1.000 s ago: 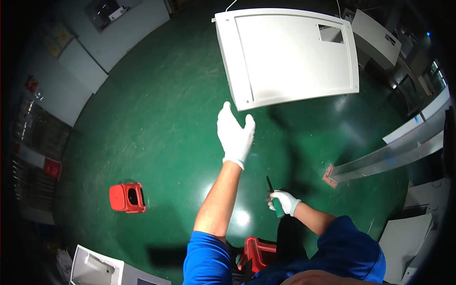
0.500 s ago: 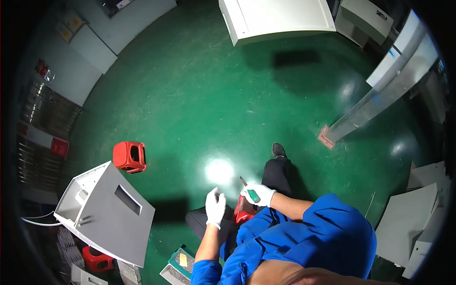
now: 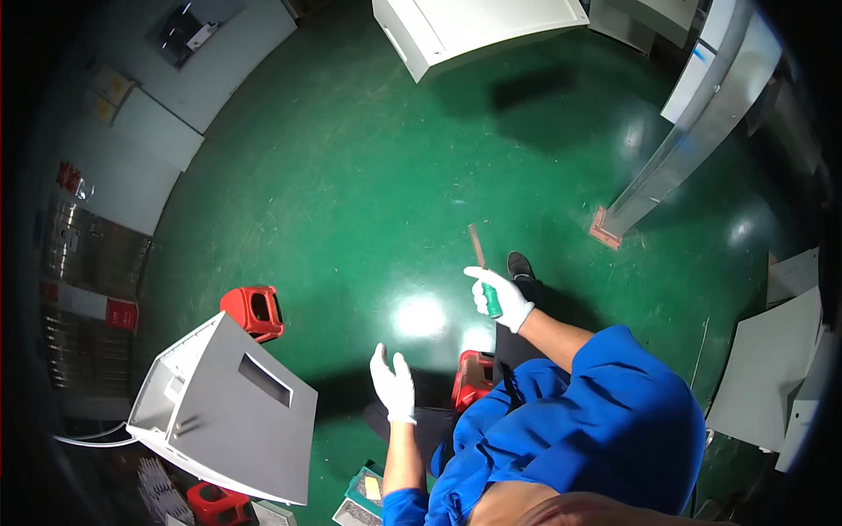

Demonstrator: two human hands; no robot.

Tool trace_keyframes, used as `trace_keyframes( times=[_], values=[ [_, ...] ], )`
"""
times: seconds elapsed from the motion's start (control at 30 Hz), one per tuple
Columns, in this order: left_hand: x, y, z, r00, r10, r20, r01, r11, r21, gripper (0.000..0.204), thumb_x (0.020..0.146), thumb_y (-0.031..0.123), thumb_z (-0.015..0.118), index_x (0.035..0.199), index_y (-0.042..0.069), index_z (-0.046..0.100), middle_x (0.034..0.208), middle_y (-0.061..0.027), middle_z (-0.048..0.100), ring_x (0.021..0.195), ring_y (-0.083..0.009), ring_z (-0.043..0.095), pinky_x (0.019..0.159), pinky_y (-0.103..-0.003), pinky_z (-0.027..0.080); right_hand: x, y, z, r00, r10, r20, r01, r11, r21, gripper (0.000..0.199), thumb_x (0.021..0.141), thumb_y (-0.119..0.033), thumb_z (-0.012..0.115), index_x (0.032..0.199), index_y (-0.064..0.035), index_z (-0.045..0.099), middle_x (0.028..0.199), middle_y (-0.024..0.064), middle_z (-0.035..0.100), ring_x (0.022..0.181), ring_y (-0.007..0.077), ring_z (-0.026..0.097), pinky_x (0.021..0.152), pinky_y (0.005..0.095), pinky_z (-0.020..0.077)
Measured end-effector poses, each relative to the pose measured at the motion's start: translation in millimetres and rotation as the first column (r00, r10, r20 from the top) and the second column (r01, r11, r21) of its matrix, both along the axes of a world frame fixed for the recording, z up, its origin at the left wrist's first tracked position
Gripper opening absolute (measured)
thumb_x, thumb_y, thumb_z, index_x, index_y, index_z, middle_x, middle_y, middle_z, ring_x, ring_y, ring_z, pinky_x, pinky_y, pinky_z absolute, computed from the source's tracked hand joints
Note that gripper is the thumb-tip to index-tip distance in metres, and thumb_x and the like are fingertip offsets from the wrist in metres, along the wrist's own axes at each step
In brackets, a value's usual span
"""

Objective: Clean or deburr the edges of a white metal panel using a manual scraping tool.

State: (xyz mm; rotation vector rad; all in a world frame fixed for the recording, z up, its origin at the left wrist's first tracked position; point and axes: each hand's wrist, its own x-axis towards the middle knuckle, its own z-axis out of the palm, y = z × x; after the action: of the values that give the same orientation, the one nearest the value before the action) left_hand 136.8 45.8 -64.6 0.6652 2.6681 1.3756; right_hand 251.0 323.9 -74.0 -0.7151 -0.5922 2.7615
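My right hand (image 3: 502, 298), in a white glove, is closed round the green handle of a flat-bladed hand tool (image 3: 477, 247). Its long, narrow, brownish blade points up and away over the floor; I cannot make out whether it is a file or a scraper. To the left, my left hand (image 3: 393, 384), also gloved in white, is raised with its fingers apart and nothing in it. Between and below the hands, a red stool (image 3: 474, 379) stands by my legs. A grey metal housing (image 3: 237, 412) with a rectangular slot lies left of my left hand, apart from it.
Another red stool (image 3: 254, 311) stands beyond the housing. A green-edged box (image 3: 360, 502) with a yellow block sits near my left forearm. A large white cabinet (image 3: 482, 31) is ahead, a metal column (image 3: 680, 149) rises at right, and pale panels (image 3: 763, 377) lean at far right.
My right hand has moved forward and right with the tool, whose blade now points more straight ahead. My left hand's fingers have spread. The whole view has shifted slightly.
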Motion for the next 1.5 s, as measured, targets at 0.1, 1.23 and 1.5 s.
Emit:
trace_keyframes(
  times=[0.1, 1.23, 1.5],
  values=[
    [-47.3, 120.3, 64.1, 0.882, -0.353, -0.312, 0.316, 0.934, -0.165, 0.06, 0.088, 0.021, 0.066, 0.139, -0.003, 0.045, 0.138, -0.0239, 0.051, 0.129, -0.0395, 0.048, 0.11, -0.046, 0.036, 10.1, 51.4, -31.6, 0.997, -0.068, 0.034, 0.07, 0.995, -0.067, 0.03, 0.099, -0.026, 0.056, 0.124, -0.0107, 0.06, 0.072, -0.0012, 0.056, 0.053, 0.0104, 0.052, 0.045, 0.0241, 0.0415],
    [-172.8, 593.1, 129.6, 0.31, -0.455, -0.835, 0.261, 0.885, -0.386, 0.022, 0.095, 0.018, 0.05, 0.095, -0.002, 0.057, 0.093, -0.0167, 0.06, 0.103, -0.0355, 0.056, 0.106, -0.043, 0.039, 28.2, 167.8, -185.3, 0.942, -0.195, -0.272, 0.004, 0.82, -0.573, 0.042, 0.1, -0.039, 0.047, 0.135, -0.0174, 0.05, 0.077, 0.0013, 0.054, 0.054, 0.0112, 0.043, 0.05, 0.0257, 0.0363],
    [27.4, 227.8, -53.7, 0.682, -0.355, 0.639, 0.522, 0.849, -0.085, 0.047, 0.094, 0.036, 0.057, 0.124, 0.0, 0.058, 0.119, -0.0168, 0.064, 0.11, -0.0264, 0.06, 0.097, -0.038, 0.045, -8.8, 138.0, -169.0, 0.99, 0.043, -0.132, -0.101, 0.873, -0.477, 0.038, 0.101, -0.035, 0.046, 0.134, -0.0168, 0.052, 0.08, 0.0007, 0.057, 0.06, 0.0114, 0.053, 0.049, 0.0272, 0.0456]
  ],
)
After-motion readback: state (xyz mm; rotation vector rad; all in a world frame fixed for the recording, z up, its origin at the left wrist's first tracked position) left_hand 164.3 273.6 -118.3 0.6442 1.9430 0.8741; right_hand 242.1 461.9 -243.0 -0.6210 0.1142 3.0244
